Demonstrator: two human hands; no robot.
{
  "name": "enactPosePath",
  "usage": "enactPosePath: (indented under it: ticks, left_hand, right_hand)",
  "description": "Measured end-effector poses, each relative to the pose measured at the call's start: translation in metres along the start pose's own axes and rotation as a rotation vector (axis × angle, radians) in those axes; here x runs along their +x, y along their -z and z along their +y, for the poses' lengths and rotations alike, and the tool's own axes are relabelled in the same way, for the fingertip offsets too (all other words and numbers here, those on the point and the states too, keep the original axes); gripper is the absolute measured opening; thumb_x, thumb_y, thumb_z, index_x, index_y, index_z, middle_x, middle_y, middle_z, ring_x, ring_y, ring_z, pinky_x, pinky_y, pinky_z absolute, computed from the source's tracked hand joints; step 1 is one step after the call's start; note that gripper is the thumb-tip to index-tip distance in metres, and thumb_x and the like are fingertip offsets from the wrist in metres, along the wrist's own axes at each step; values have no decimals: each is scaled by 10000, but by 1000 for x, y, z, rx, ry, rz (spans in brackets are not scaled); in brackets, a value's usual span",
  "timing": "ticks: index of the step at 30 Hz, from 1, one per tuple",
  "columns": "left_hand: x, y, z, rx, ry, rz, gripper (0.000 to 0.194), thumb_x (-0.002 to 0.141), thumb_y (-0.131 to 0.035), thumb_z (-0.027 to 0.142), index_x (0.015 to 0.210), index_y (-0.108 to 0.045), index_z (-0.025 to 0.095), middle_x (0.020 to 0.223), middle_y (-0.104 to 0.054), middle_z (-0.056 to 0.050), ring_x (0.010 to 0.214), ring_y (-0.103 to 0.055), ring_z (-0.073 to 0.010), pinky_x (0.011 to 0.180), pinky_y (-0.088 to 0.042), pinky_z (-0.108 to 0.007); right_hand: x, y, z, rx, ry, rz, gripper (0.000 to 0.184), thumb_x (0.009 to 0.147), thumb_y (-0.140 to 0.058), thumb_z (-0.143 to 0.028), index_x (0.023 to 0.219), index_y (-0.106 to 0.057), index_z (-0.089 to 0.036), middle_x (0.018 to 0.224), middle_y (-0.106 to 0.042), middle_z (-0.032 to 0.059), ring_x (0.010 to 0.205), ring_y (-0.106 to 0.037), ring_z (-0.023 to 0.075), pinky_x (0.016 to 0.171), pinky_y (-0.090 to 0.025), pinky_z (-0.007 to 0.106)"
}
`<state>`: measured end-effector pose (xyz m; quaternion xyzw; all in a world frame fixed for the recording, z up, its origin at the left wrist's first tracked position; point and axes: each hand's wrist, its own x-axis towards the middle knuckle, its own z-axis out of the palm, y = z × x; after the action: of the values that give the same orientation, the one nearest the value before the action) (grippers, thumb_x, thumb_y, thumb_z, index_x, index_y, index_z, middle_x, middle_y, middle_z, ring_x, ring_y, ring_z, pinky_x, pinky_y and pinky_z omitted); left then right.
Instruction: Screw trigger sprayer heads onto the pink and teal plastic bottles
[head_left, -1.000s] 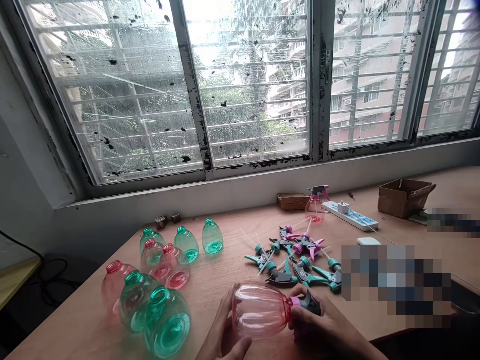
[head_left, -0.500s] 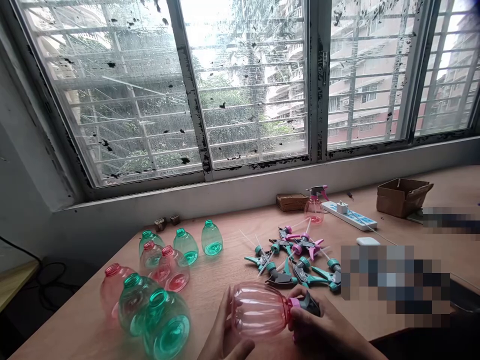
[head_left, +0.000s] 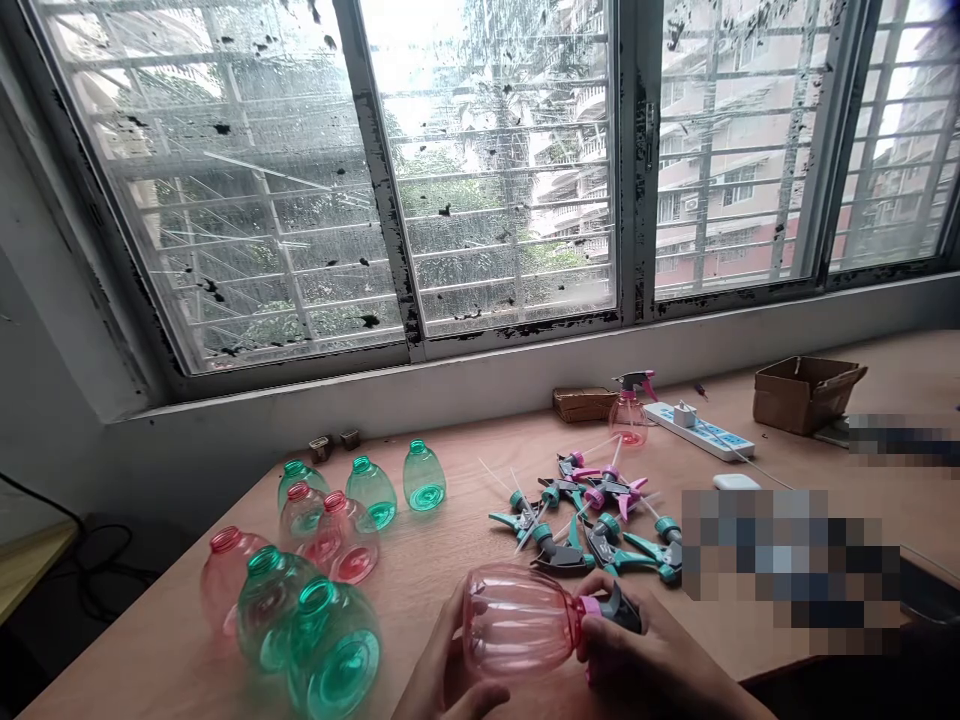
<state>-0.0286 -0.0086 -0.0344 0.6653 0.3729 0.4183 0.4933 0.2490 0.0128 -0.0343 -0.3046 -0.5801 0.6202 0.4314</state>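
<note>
A clear pink spray bottle (head_left: 521,620) lies on its side between my two hands, its base to the left. My left hand (head_left: 442,660) is closed around the base, thumb below and fingers behind. My right hand (head_left: 637,645) grips the grey and pink trigger sprayer (head_left: 619,607) at the bottle's neck, and its fingers partly cover the trigger. Just beyond the bottle lies a pile of loose trigger sprayers (head_left: 562,553), some teal and grey, others pink and grey, with thin tubes sticking out.
Several open-necked green bottles (head_left: 334,650) and pink bottles (head_left: 349,540) stand at the left. Toward the window are a pink bottle with a sprayer (head_left: 628,415), a power strip (head_left: 701,432), a flat brown box (head_left: 583,404) and an open carton (head_left: 806,395). A blurred patch covers the right side.
</note>
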Motion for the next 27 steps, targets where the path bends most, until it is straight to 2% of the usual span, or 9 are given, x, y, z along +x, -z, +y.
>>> enactPosePath:
  ticks: [5, 10, 14, 18, 20, 22, 24, 27]
  left_hand:
    - [-1, 2, -1, -38, 4, 29, 895, 758, -808, 468, 1508, -347, 304, 1541, -466, -116, 1481, -274, -382, 1183, -303, -517]
    - [-3, 3, 0, -44, 6, 97, 882, 710, -862, 381, 1460, -399, 352, 1540, -459, -92, 1422, -394, -392, 1129, -393, -493]
    - [-4, 2, 2, -65, 17, 103, 889, 702, -871, 378, 1452, -394, 377, 1536, -457, -79, 1383, -453, -380, 1099, -433, -471]
    - [-6, 1, 1, -44, 18, 63, 863, 761, -820, 424, 1480, -348, 348, 1532, -449, -104, 1409, -410, -378, 1120, -411, -469]
    - [-6, 0, -1, -14, -3, 71, 946, 755, -816, 462, 1521, -277, 323, 1547, -409, -127, 1431, -361, -389, 1131, -391, -474]
    - [-6, -2, -4, 1, -42, 85, 1112, 692, -836, 539, 1558, -181, 299, 1547, -379, -154, 1421, -353, -408, 1119, -391, -488]
    - [-5, -4, -6, -40, -34, 56, 1236, 630, -834, 625, 1572, -100, 308, 1550, -351, -162, 1353, -434, -419, 1057, -443, -500]
    - [-4, -7, -7, -169, 39, -4, 1242, 599, -832, 658, 1562, -108, 361, 1568, -314, -140, 1185, -580, -375, 941, -509, -477]
  right_hand:
    - [-2, -1, -5, -18, -7, 0, 425, 828, -714, -558, 941, -581, -170, 772, -721, 43, 689, -696, 208, 697, -546, 336]
    - [-3, 0, -5, -29, -6, -6, 421, 835, -701, -568, 918, -589, -171, 772, -734, 51, 693, -707, 214, 685, -542, 325]
    - [-2, 2, -1, -6, 13, -14, 421, 843, -695, -566, 930, -585, -169, 772, -745, 59, 676, -707, 206, 656, -534, 305]
    - [0, 2, 2, 21, 26, -14, 436, 852, -663, -598, 933, -563, -181, 718, -726, 39, 635, -711, 208, 602, -530, 287]
    - [0, 1, 2, 7, 32, -10, 442, 859, -643, -615, 918, -558, -185, 706, -717, 32, 622, -711, 207, 588, -526, 280]
    - [1, 0, 1, -12, 32, 2, 463, 854, -624, -645, 895, -556, -189, 691, -707, 26, 610, -711, 208, 574, -520, 275]
    - [0, -1, 1, -26, 34, 7, 501, 846, -593, -689, 880, -558, -191, 671, -696, 21, 577, -703, 204, 549, -504, 264]
    - [0, -1, 0, -42, 30, -17, 544, 846, -548, -728, 878, -570, -186, 650, -684, 17, 534, -684, 189, 528, -470, 246]
